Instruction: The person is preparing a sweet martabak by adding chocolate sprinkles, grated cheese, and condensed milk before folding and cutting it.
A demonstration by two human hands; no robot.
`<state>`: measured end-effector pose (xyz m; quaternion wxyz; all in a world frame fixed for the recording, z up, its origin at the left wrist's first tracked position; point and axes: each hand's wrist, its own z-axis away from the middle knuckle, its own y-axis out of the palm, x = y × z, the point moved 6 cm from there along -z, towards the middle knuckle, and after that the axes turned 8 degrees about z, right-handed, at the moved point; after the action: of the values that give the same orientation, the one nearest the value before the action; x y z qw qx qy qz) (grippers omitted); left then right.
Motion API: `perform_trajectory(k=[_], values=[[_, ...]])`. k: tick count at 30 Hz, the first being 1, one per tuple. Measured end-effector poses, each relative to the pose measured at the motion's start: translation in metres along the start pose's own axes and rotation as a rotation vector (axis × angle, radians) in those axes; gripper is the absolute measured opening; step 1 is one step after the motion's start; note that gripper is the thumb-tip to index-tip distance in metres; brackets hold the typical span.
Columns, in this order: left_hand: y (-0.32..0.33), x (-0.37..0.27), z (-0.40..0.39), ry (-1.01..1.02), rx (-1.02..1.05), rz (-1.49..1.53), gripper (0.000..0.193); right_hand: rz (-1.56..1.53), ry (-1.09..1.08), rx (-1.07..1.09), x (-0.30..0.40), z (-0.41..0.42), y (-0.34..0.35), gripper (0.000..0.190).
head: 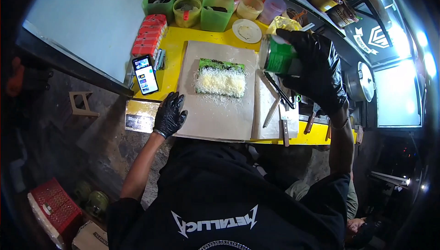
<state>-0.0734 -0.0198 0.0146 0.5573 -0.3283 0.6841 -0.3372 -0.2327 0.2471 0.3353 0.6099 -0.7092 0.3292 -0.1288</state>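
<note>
My right hand [314, 67], in a black glove, grips a metal can [280, 55] with a green label, tilted on its side above the right part of the counter. Black-gloved too, my left hand [170, 115] rests at the left edge of a stack of brown paper sheets [220, 121], holding nothing that I can see. On the paper lies a green rectangular food slab [221, 64] with dark patches along its far edge. Grated cheese [220, 82] covers most of it, and shreds are scattered around it on the paper.
A phone [145, 75] and red packets [149, 36] lie at the left. Green tubs [216, 13] and a white plate [246, 31] stand behind the paper. Black tongs [280, 92] and a wooden-handled knife [285, 131] lie right. Another person [355, 225] is at the lower right.
</note>
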Motion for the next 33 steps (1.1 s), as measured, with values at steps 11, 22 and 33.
perform_trajectory(k=[11,22,33], values=[[0.001,-0.003,-0.001,0.012,-0.019,-0.006,0.058,-0.069,0.054,0.028,-0.022,0.002,0.016,0.091],[-0.004,-0.003,-0.001,0.012,0.001,-0.006,0.057,0.123,-0.108,-0.171,0.020,-0.036,0.009,0.065],[0.002,0.006,0.000,0.021,-0.017,0.045,0.055,0.074,-0.168,-0.176,0.073,-0.072,0.022,0.067]])
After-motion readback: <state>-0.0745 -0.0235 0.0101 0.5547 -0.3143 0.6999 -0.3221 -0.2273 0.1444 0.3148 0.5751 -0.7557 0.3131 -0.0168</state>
